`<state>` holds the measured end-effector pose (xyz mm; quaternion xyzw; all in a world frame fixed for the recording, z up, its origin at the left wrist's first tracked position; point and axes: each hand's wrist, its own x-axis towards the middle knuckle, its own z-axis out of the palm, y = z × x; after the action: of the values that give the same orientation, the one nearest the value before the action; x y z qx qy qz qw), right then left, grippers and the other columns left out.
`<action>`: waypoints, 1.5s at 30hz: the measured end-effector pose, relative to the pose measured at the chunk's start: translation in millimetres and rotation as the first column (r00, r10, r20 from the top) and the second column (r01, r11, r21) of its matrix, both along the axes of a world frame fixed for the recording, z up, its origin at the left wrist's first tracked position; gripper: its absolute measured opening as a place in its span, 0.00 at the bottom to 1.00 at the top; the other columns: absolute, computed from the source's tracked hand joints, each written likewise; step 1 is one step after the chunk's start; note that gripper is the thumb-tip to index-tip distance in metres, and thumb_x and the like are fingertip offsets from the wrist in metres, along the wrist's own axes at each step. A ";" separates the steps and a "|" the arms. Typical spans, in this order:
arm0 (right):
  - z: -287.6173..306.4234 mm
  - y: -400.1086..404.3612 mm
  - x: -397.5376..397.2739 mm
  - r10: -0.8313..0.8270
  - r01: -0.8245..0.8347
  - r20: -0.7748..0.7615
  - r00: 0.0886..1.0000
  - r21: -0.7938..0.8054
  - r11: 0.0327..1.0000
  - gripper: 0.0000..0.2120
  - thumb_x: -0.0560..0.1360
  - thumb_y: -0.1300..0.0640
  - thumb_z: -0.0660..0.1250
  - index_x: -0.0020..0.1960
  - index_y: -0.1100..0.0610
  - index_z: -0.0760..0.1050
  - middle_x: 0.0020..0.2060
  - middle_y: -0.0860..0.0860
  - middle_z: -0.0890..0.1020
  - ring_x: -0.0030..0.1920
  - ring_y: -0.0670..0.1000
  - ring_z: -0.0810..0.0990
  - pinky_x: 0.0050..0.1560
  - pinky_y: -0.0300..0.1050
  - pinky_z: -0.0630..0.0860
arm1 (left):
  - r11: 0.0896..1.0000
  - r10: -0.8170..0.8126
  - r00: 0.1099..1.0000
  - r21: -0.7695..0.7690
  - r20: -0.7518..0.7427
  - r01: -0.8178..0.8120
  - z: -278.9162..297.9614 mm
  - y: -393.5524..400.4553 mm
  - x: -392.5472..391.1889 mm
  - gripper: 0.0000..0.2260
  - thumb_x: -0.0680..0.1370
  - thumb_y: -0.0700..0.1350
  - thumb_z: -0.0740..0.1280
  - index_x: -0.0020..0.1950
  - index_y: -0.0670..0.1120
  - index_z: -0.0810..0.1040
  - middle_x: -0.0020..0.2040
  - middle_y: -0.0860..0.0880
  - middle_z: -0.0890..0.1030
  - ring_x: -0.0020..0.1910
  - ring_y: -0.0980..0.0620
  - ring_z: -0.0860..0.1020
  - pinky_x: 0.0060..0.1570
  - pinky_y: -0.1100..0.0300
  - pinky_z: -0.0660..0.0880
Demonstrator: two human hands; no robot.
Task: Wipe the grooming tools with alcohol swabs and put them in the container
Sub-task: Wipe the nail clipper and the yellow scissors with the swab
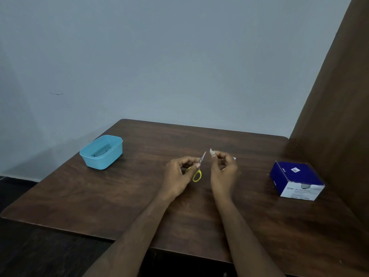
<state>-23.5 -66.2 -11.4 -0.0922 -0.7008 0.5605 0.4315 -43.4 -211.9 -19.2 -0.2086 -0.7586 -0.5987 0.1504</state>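
Observation:
Small scissors (198, 171) with yellow handles and shut steel blades are held by my left hand (179, 174) above the middle of the table, blades pointing up and to the right. My right hand (224, 167) pinches a small white alcohol swab (211, 151) just to the right of the blade tips, a small gap apart from them. A light blue plastic container (101, 151) stands at the table's back left; a metal tool lies inside it, only partly visible.
A blue and white box of alcohol swabs (295, 179) sits at the right of the dark wooden table (139, 196). A brown wooden panel rises along the right side, and a pale wall stands behind the table.

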 end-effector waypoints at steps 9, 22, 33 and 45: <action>-5.2 -6.3 1.6 0.428 -0.384 0.092 0.899 -0.304 0.872 0.07 0.77 0.67 0.71 0.47 0.58 0.87 0.41 0.54 0.89 0.43 0.48 0.85 0.47 0.45 0.81 | 0.997 -0.037 0.994 0.075 0.102 0.030 6.3 1.0 4.4 0.05 0.79 0.42 0.78 0.54 0.44 0.88 0.45 0.49 0.90 0.46 0.48 0.88 0.48 0.51 0.86; -4.4 -6.7 0.9 0.523 -0.465 0.090 0.848 -0.350 0.813 0.06 0.80 0.63 0.72 0.45 0.61 0.84 0.36 0.51 0.85 0.39 0.44 0.79 0.41 0.39 0.74 | 0.995 -0.013 0.993 0.101 0.113 0.001 -5.0 -3.5 -7.5 0.09 0.72 0.51 0.84 0.40 0.52 0.85 0.41 0.51 0.88 0.41 0.56 0.85 0.43 0.57 0.81; -3.7 -4.0 6.7 0.212 -0.207 0.008 0.977 0.265 0.942 0.04 0.74 0.54 0.81 0.47 0.47 0.88 0.50 0.46 0.81 0.55 0.47 0.80 0.56 0.41 0.74 | 0.996 0.013 0.992 0.086 0.125 -0.024 -4.6 -2.3 -8.0 0.10 0.74 0.44 0.82 0.37 0.49 0.84 0.34 0.57 0.85 0.35 0.64 0.77 0.38 0.64 0.72; -15.1 -4.3 -6.0 0.322 -0.292 0.082 0.943 -0.254 0.922 0.05 0.82 0.58 0.72 0.47 0.54 0.81 0.43 0.49 0.88 0.43 0.51 0.85 0.46 0.51 0.82 | 0.991 0.038 0.984 0.124 0.173 -0.060 -0.9 -1.6 -3.7 0.12 0.86 0.47 0.69 0.46 0.43 0.80 0.35 0.54 0.81 0.34 0.58 0.78 0.38 0.61 0.74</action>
<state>-29.5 -70.6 -26.5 -0.0665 -0.6592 0.6946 0.2801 -47.2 -213.5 -20.1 -0.1277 -0.7335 -0.6580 0.1129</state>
